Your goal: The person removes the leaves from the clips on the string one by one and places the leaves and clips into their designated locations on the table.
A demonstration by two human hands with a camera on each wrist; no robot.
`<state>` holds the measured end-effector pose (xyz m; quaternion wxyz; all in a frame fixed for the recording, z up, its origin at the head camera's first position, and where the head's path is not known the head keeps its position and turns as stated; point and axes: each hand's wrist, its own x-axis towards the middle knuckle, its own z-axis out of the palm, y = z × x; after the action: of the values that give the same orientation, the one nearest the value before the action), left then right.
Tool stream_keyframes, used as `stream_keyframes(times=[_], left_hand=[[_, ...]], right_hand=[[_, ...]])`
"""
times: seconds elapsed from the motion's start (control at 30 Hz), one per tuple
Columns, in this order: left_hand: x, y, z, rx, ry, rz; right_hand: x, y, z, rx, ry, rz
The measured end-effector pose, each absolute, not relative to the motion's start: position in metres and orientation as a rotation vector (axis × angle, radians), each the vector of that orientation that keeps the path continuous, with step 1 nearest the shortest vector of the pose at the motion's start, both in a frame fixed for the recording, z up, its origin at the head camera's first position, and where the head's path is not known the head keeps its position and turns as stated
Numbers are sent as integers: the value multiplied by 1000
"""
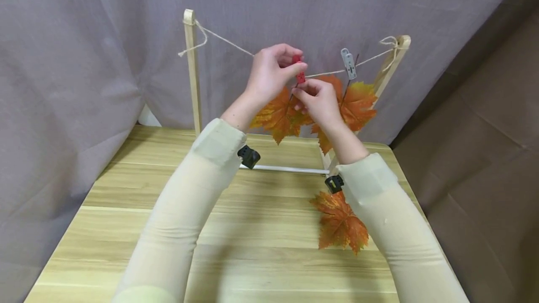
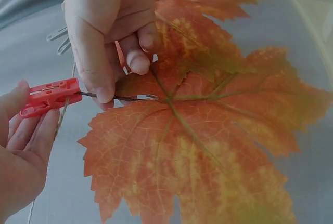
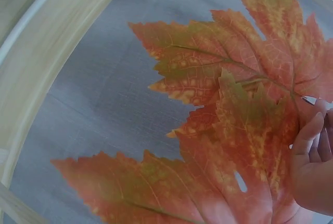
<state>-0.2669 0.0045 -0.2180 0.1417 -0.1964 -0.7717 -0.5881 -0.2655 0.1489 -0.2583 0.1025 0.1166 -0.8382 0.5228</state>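
Observation:
Between thumb and fingers my left hand (image 1: 269,71) pinches a red clothespin (image 1: 299,70) at the string (image 1: 236,46). In the left wrist view the clothespin's other end meets the dark stem (image 2: 88,94) of an orange maple leaf (image 2: 182,141). Just below the clothespin, my right hand (image 1: 322,102) pinches that stem. The leaf hangs down under both hands, overlapping a second maple leaf (image 1: 358,106) to the right. A grey clothespin (image 1: 349,63) on the string holds the second leaf's stem.
The string runs between two wooden posts, the left post (image 1: 193,74) and the right post (image 1: 391,67). A white rod (image 1: 286,169) lies low between them. Another maple leaf (image 1: 342,223) rests on the wooden table (image 1: 139,191), beside my right forearm. A grey curtain (image 1: 105,36) hangs behind.

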Motion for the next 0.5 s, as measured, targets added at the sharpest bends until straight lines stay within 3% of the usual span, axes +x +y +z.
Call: stream_keyframes(times=[0.5], left_hand=[[-271, -10, -219, -472, -2007, -1906]], right_hand=[[-267, 153, -271, 396, -2531, 1424]])
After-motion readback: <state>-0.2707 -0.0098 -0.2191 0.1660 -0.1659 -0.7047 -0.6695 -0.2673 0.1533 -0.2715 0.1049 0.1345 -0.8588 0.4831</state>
